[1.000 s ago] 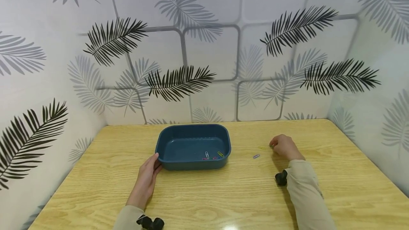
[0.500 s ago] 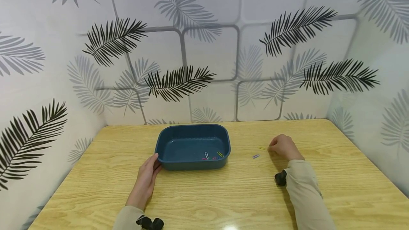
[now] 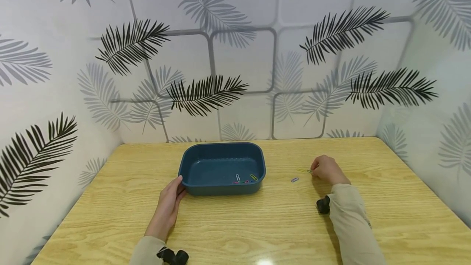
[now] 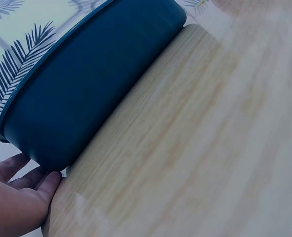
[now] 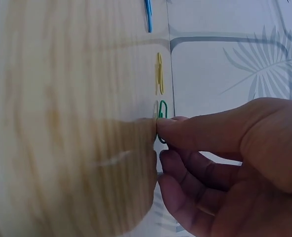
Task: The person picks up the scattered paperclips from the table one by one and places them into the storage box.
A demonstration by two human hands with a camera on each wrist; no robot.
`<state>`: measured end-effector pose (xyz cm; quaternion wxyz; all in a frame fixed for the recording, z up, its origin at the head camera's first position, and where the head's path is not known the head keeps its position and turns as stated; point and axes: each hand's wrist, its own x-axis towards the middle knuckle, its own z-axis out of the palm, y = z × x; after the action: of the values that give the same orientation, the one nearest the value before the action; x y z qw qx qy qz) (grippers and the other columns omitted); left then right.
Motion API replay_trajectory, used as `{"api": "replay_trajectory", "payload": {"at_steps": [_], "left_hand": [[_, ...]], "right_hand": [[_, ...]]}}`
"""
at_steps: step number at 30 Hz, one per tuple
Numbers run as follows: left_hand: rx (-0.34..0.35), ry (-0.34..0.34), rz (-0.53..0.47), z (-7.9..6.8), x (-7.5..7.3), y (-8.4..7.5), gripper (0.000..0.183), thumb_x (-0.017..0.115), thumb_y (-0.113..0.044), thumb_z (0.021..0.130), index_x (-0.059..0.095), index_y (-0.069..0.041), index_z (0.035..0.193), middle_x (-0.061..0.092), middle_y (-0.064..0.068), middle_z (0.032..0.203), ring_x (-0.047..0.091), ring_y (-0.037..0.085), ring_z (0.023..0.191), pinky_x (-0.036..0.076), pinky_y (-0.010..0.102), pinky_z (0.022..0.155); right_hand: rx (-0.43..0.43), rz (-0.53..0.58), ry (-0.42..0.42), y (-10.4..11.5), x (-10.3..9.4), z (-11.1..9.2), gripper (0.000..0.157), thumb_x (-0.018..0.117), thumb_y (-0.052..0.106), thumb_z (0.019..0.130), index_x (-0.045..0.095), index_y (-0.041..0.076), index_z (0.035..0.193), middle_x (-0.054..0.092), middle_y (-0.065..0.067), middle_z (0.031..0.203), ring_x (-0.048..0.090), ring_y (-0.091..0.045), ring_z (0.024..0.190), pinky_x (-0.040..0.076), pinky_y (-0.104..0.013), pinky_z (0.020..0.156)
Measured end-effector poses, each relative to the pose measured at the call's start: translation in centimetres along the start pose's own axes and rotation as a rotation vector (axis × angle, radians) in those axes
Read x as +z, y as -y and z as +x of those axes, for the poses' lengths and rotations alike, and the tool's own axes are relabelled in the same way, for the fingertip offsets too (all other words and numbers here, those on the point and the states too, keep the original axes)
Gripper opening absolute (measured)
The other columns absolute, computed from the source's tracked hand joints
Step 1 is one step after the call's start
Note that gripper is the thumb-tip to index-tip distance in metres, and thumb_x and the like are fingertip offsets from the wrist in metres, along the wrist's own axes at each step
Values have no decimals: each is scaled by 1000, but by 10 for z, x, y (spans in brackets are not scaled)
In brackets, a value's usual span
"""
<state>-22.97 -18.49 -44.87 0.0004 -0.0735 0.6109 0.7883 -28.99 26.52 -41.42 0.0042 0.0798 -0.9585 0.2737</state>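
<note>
My left hand holds the left front corner of a dark blue tray. In the left wrist view its thumb is at the rim and the fingers lie against the lower outer wall. Over on the right, my right hand pinches a green paper clip at the tabletop between thumb and fingers. Just left of it lies a yellow paper clip. A bluish paper clip lies a little nearer to me.
Inside the tray, near its right front, are a white paper clip, a yellow-green paper clip and a few pink and dark bits. The wooden table meets a leaf-patterned wall at the back and sides.
The right hand stays almost in place, its fingers shifting slightly. The green paper clip, hidden half a second ago, shows at the fingertips again. The left hand and tray have not visibly moved.
</note>
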Motion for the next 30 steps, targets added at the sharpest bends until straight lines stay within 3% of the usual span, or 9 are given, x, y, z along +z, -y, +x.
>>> {"api": "replay_trajectory", "payload": {"at_steps": [5, 12, 18, 30], "left_hand": [[2, -7, 5, 0, 1, -1, 55, 40, -29, 106, 32, 7, 146, 34, 22, 146, 37, 25, 129, 37, 28, 104], [-2, 7, -12, 0, 1, -1, 56, 40, -28, 106, 27, 9, 147, 30, 24, 149, 32, 28, 134, 28, 38, 112], [5, 0, -20, 1, 1, -1, 56, 41, -27, 106, 28, 9, 147, 31, 25, 148, 32, 29, 134, 30, 36, 110], [12, 7, -15, 0, 0, 0, 56, 41, -26, 106, 28, 9, 147, 30, 25, 148, 32, 30, 134, 29, 37, 111]], "right_hand": [[-15, -7, 19, 1, -1, 1, 10, 60, -6, 78, 66, -9, 86, 65, -18, 85, 57, -30, 77, 51, -45, 70], [-21, -8, 53, 3, -1, 1, 12, 59, -5, 81, 65, -10, 90, 65, -21, 86, 59, -31, 78, 50, -41, 68], [-20, 3, 87, 2, 1, 2, 18, 55, -6, 80, 63, -11, 95, 64, -23, 91, 59, -32, 81, 50, -39, 66], [-43, 37, 49, 3, 1, 1, 12, 57, -3, 83, 63, -8, 92, 64, -22, 90, 58, -30, 79, 49, -37, 65]]}}
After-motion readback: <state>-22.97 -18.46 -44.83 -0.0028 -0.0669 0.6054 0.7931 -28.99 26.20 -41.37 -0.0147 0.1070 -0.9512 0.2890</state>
